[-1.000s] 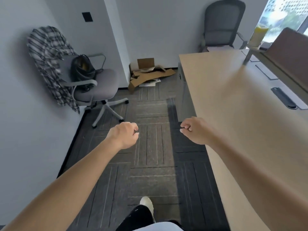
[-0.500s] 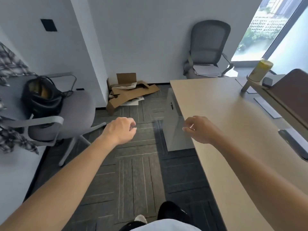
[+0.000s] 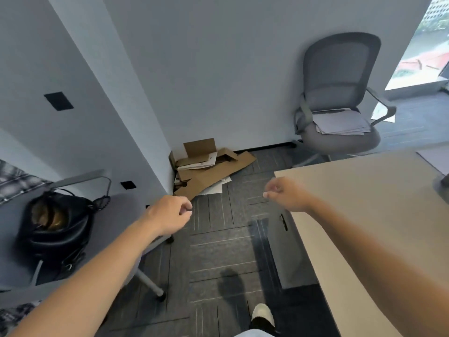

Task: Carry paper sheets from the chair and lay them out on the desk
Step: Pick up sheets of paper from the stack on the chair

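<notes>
Paper sheets lie in a loose, slightly fanned stack on the seat of the grey office chair against the far wall, just past the far end of the desk. Nothing has been picked up: the left hand and the right hand both hang out in front with fingers loosely curled, holding nothing, well apart from the stack. A pale flat piece shows at the desk's far right edge; I cannot tell whether it is a sheet. By my reading the task is at or near its start, with the walk to the chair under way, one shoe on the carpet below. Left to do: reach the chair, lift the sheets, bring them to the desk and spread them out
</notes>
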{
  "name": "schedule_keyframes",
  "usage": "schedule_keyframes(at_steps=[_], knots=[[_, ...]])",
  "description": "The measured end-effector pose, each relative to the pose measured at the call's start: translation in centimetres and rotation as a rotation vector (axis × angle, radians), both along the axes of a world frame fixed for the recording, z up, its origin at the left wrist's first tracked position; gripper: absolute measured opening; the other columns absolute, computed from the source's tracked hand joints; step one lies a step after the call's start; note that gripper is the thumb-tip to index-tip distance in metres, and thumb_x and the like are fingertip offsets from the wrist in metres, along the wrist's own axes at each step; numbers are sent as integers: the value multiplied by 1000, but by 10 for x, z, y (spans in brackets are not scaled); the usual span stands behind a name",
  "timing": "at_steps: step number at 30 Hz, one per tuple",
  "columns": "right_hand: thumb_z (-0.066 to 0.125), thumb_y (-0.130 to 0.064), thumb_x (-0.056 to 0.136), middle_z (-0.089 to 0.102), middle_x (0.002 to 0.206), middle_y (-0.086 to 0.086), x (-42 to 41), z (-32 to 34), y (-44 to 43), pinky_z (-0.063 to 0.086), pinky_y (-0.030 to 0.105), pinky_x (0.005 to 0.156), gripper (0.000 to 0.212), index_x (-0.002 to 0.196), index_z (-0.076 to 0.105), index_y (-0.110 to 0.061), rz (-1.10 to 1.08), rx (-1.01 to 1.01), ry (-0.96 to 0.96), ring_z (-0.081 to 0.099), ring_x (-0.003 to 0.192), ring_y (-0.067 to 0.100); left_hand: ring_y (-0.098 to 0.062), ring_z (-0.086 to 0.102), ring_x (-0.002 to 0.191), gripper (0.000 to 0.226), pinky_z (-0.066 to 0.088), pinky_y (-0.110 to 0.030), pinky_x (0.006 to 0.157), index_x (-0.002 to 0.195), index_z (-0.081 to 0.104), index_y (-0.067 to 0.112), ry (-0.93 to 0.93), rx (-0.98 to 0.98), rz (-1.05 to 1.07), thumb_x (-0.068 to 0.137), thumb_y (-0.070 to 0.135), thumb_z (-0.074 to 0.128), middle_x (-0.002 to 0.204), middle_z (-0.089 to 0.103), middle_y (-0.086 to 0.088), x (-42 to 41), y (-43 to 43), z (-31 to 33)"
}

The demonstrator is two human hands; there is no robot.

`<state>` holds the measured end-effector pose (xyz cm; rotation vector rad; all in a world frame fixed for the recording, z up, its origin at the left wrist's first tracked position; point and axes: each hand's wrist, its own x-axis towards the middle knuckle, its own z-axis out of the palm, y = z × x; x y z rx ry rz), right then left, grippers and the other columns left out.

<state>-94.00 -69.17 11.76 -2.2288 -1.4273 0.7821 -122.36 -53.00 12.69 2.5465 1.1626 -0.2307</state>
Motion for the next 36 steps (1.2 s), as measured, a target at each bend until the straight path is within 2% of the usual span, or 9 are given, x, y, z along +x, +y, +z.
schedule_keyframes(at_steps=[3, 9, 14, 18, 23, 31, 36], knots=[[56, -37, 98, 63, 127, 2, 37, 15, 65, 40, 26, 90, 35, 126, 62, -17, -13, 27, 18, 58, 117, 21, -15, 63, 101, 26, 52, -33, 90, 119, 67, 25, -33, 14, 42, 98, 32, 54, 112, 69, 4, 37, 58, 11], [56, -38, 98, 64, 125, 1, 108, 10, 182, 43, 27, 89, 33, 124, 62, -19, -22, 15, -7, 60, 111, 18, -9, 61, 93, 24, 52, -31, 83, 116, 66, 29, -80, -28, 40, 96, 37, 55, 103, 66, 11, 115, 178, -2], [55, -39, 97, 65, 125, 1, 177, 11, 279, 47, 29, 91, 36, 125, 62, -18, -55, -42, -108, 60, 111, 18, -10, 61, 101, 26, 52, -30, 87, 120, 64, 28, -147, -59, -6, 98, 36, 53, 113, 67, 10, 189, 301, -20], [56, -36, 98, 66, 126, 0, 232, 30, 340, 44, 23, 91, 36, 127, 62, -16, -151, -72, -146, 61, 112, 16, -13, 62, 105, 29, 51, -28, 86, 126, 62, 25, -90, -64, -87, 100, 33, 51, 120, 67, 5, 251, 399, -18], [56, -39, 97, 66, 124, -3, 298, 30, 389, 47, 26, 92, 36, 126, 62, -19, -318, -78, -100, 61, 107, 13, -9, 59, 96, 28, 49, -25, 83, 123, 63, 24, -100, -59, -257, 99, 33, 52, 116, 68, 4, 361, 481, -3], [54, -37, 98, 63, 124, 0, 443, -11, 452, 49, 37, 97, 37, 129, 60, -18, -530, -79, -113, 60, 111, 21, -14, 62, 101, 30, 54, -32, 89, 124, 62, 25, -15, 4, -528, 100, 35, 48, 117, 67, 3, 570, 574, -12], [48, -38, 98, 56, 113, -1, 533, -24, 479, 51, 41, 91, 28, 118, 62, -24, -621, -181, -157, 57, 103, 22, -15, 63, 100, 31, 53, -33, 88, 123, 63, 23, 41, 23, -646, 99, 35, 47, 115, 68, 3, 696, 614, -9]])
